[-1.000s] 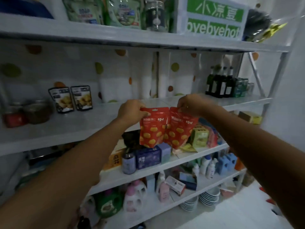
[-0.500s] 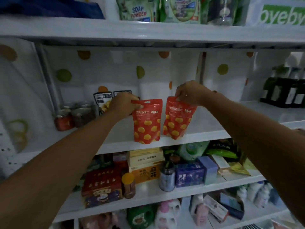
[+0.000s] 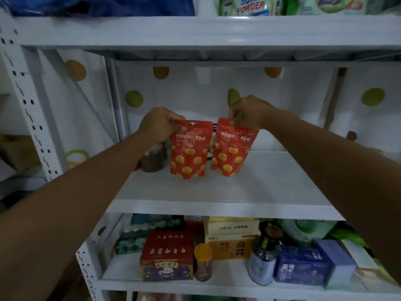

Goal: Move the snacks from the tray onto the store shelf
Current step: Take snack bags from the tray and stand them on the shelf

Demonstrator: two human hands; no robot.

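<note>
Pinched left pouch (image 3: 191,153) at its top corner in left hand (image 3: 159,124), right pouch (image 3: 233,151) at its top in right hand (image 3: 249,111). Held both upright, side by side, over shelf (image 3: 260,187) toward its back left, beside jar (image 3: 152,159). Could not tell whether bottoms touched shelf.

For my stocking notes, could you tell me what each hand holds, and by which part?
The left hand pinches the left red pouch at its top-left corner; the right hand pinches the right red pouch at its top edge.
</note>
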